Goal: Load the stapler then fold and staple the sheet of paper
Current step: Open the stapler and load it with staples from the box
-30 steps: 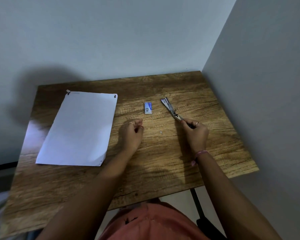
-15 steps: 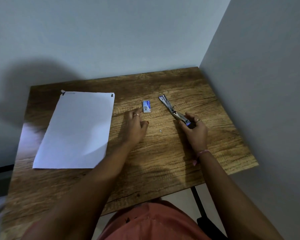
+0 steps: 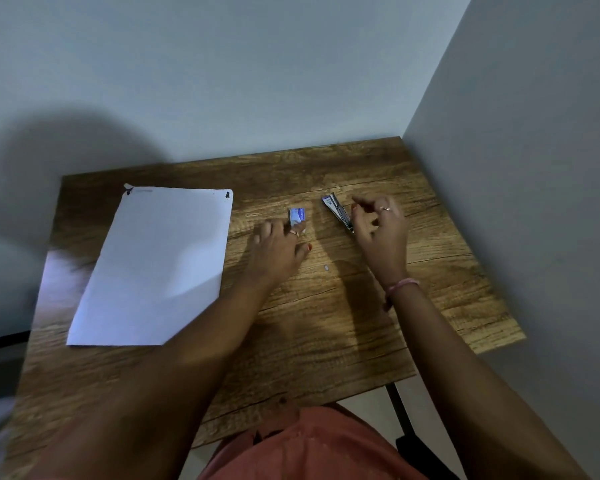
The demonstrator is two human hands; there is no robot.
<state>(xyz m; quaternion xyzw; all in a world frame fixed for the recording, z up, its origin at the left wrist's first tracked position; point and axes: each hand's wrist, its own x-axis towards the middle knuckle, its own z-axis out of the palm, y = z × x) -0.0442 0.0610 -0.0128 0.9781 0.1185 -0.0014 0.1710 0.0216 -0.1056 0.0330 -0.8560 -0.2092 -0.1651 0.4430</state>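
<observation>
Both forearms are bare, with no sleeves seen up to the frame's lower edge. A thin ring is worn on a finger of the left hand (image 3: 278, 244), and the thumbnail is painted orange-red. A thin ring is also worn on a finger of the right hand (image 3: 381, 233); a fingertip nearest the left hand shows the same orange-red polish. The right wrist is circled by a pink thread band (image 3: 400, 285), with a loose end hung below it. A salmon-orange garment (image 3: 302, 445) is worn, seen below the left hand at the bottom edge, with a small dark mark on its upper fold.
</observation>
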